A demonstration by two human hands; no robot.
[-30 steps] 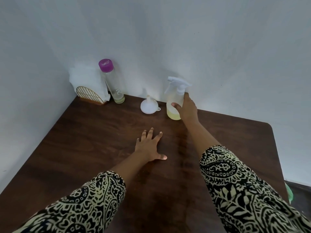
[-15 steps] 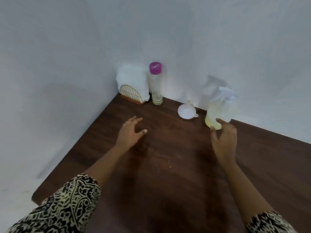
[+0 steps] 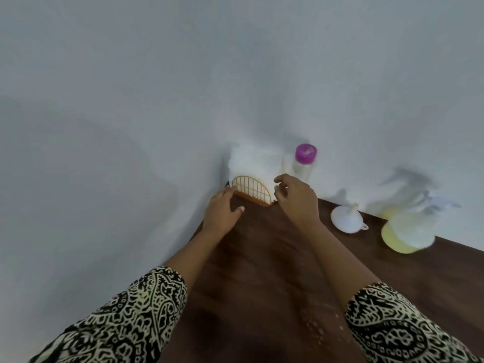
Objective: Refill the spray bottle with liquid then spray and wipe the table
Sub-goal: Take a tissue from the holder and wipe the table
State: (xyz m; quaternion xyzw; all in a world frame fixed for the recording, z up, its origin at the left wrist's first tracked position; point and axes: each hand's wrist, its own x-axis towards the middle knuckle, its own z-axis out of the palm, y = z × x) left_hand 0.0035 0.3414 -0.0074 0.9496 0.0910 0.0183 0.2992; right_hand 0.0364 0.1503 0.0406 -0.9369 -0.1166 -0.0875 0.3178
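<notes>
At the far corner of the table [image 3: 262, 271], a wire napkin holder [image 3: 252, 192] stacked with white napkins [image 3: 252, 163] is approached by both hands. The left hand [image 3: 221, 209] is placed against the holder's left end, fingers loosely curled and holding nothing. The right hand [image 3: 294, 196] is poised at the holder's right edge, thumb and forefinger drawn towards a pinch; whether a napkin is yet gripped cannot be told.

The spray bottle [image 3: 407, 229] is set down well apart to the right, blurred, with yellow liquid in its base; a white funnel [image 3: 347, 218] lies between. A purple-capped bottle [image 3: 303, 163] stands just behind the right hand.

Droplets are noted on the near tabletop [image 3: 317, 328], so wiping appears due.

Risks identified: the light holder could be dragged or tipped if not steadied; several napkins could be drawn together; the purple-capped bottle could be knocked by the right wrist on withdrawal.
</notes>
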